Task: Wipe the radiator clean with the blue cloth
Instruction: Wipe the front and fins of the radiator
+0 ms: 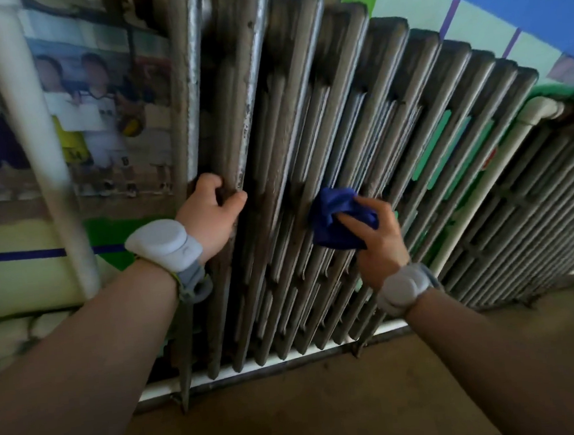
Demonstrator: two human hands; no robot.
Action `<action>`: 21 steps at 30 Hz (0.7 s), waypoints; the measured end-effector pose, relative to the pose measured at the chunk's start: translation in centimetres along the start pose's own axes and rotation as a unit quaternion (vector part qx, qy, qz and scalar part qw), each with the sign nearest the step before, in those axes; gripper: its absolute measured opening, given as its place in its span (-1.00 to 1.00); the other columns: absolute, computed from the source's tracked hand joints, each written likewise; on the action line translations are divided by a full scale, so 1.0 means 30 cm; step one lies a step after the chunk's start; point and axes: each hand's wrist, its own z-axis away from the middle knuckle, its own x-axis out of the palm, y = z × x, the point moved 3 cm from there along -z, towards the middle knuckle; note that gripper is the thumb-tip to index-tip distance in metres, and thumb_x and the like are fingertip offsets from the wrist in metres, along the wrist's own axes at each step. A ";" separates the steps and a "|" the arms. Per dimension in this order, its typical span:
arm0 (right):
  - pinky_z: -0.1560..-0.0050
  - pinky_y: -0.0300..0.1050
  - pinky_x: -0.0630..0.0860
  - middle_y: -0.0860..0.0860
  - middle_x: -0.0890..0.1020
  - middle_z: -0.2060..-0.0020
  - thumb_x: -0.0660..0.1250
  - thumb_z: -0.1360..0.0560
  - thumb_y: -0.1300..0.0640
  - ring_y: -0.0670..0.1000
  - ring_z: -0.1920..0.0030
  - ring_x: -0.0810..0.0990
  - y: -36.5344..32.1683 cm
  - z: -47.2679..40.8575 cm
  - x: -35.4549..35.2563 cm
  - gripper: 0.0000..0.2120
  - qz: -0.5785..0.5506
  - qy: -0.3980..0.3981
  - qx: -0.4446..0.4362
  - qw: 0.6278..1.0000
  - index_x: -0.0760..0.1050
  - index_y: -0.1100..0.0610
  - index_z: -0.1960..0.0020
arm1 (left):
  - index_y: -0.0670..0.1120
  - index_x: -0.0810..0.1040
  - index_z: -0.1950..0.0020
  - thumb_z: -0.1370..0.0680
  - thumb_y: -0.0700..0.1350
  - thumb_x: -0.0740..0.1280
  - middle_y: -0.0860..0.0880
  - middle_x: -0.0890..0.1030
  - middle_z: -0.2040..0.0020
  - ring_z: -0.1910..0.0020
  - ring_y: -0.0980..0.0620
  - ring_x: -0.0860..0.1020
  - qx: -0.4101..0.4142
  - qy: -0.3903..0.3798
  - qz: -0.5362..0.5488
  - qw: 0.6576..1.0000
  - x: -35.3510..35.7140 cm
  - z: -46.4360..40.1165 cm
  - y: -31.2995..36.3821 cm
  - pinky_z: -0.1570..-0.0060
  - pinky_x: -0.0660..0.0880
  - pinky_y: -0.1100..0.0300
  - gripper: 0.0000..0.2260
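Radiator (pixel 305 119) — dull grey metal, chipped paint; blue cloth (pixel 337 220) — soft, matt, crumpled.

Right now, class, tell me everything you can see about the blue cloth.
The blue cloth is a dark blue, soft-looking fabric, bunched into a crumpled wad rather than spread flat. The right hand holds it in its grip, fingers curled over its right side, and presses it against the grey ribbed radiator at about mid-height, a few ribs right of where the left hand grips a rib. No label or pattern shows.
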 end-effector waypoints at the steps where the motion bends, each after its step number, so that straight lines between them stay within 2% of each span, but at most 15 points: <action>1: -0.20 0.24 0.42 0.22 0.31 -0.28 0.29 -0.32 0.53 0.39 -0.23 0.38 -0.004 -0.031 -0.049 -0.49 -0.007 0.019 0.018 1.000 0.54 0.20 -0.20 | -0.09 0.24 -0.40 -0.57 0.07 0.21 -0.13 0.53 -0.12 -0.07 -0.15 0.51 0.001 0.000 0.011 1.000 -0.001 0.003 0.000 -0.02 0.37 0.11 -0.54; 3: -0.31 0.16 0.34 0.35 0.32 -0.26 0.25 -0.36 0.53 0.37 -0.27 0.33 -0.015 -0.129 -0.153 -0.51 -0.027 0.096 0.047 0.994 0.50 0.25 -0.24 | -0.09 0.26 -0.39 -0.55 0.09 0.23 -0.12 0.51 -0.17 -0.13 -0.14 0.49 0.001 -0.003 0.036 0.999 -0.004 0.007 -0.003 -0.12 0.38 0.07 -0.53; 6: -0.41 -0.22 0.19 0.37 0.26 -0.27 0.15 -0.40 0.48 0.23 -0.31 0.26 -0.019 -0.305 -0.249 -0.51 -0.049 0.172 0.064 0.982 0.43 0.27 -0.31 | -0.06 0.27 -0.38 -0.54 0.10 0.25 -0.08 0.48 -0.22 -0.20 -0.11 0.47 -0.010 -0.009 0.070 0.997 -0.004 0.013 -0.011 -0.27 0.37 0.00 -0.52; 7: -0.41 -0.26 0.16 0.36 0.25 -0.28 0.13 -0.40 0.47 0.20 -0.32 0.23 -0.021 -0.350 -0.254 -0.49 -0.050 0.183 0.061 0.980 0.42 0.27 -0.32 | -0.05 0.27 -0.39 -0.53 0.10 0.26 -0.08 0.48 -0.24 -0.21 -0.11 0.46 -0.011 -0.008 0.076 0.997 -0.003 0.014 -0.013 -0.29 0.36 -0.01 -0.52; 10: -0.40 0.06 0.24 0.36 0.26 -0.29 0.11 -0.38 0.45 0.32 -0.34 0.25 -0.046 -0.385 -0.200 -0.47 -0.037 0.181 0.043 0.982 0.43 0.22 -0.33 | -0.06 0.28 -0.38 -0.53 0.10 0.27 -0.08 0.47 -0.27 -0.23 -0.10 0.45 -0.007 0.001 0.082 0.997 -0.002 0.018 -0.018 -0.31 0.35 0.01 -0.52; 14: -0.38 0.10 0.16 0.38 0.25 -0.30 0.18 -0.35 0.51 0.39 -0.35 0.22 -0.048 -0.248 -0.059 -0.44 -0.035 0.157 0.063 0.985 0.44 0.23 -0.31 | -0.07 0.25 -0.40 -0.53 0.12 0.26 -0.06 0.47 -0.24 -0.21 -0.08 0.46 -0.004 0.004 0.072 0.997 0.011 0.013 -0.014 -0.22 0.36 0.13 -0.49; 16: -0.35 0.13 0.13 0.38 0.26 -0.31 0.26 -0.32 0.55 0.41 -0.34 0.23 -0.046 -0.152 0.008 -0.42 -0.032 0.112 0.085 0.990 0.46 0.23 -0.30 | -0.08 0.23 -0.40 -0.54 0.10 0.25 -0.03 0.48 -0.18 -0.05 -0.02 0.50 0.004 0.014 0.062 0.998 0.022 0.021 -0.006 0.00 0.32 0.27 -0.50; 18: -0.30 0.20 0.18 0.39 0.30 -0.28 0.31 -0.27 0.58 0.46 -0.28 0.29 -0.037 -0.065 0.065 -0.41 -0.019 0.067 0.092 0.993 0.50 0.25 -0.26 | -0.10 0.19 -0.41 -0.56 0.06 0.23 0.00 0.45 -0.11 0.18 0.10 0.46 0.007 0.020 0.053 0.998 0.036 0.030 0.005 0.16 0.25 0.38 -0.51; 19: -0.26 0.22 0.21 0.36 0.31 -0.27 0.33 -0.24 0.59 0.47 -0.25 0.32 -0.032 -0.027 0.086 -0.40 -0.009 0.042 0.090 0.995 0.52 0.24 -0.23 | -0.11 0.16 -0.42 -0.57 0.05 0.23 0.01 0.43 -0.11 0.18 0.10 0.46 0.009 0.022 0.045 0.999 0.042 0.033 0.005 0.17 0.24 0.38 -0.50; 21: -0.20 0.20 0.29 0.21 0.27 -0.26 0.37 -0.20 0.58 0.46 -0.17 0.39 -0.024 0.032 0.106 -0.35 0.015 -0.011 0.054 0.998 0.52 0.15 -0.21 | -0.12 0.11 -0.44 -0.57 0.04 0.21 -0.04 0.44 -0.25 -0.08 -0.04 0.49 0.015 0.023 0.032 0.999 0.054 0.030 -0.004 0.00 0.30 0.28 -0.48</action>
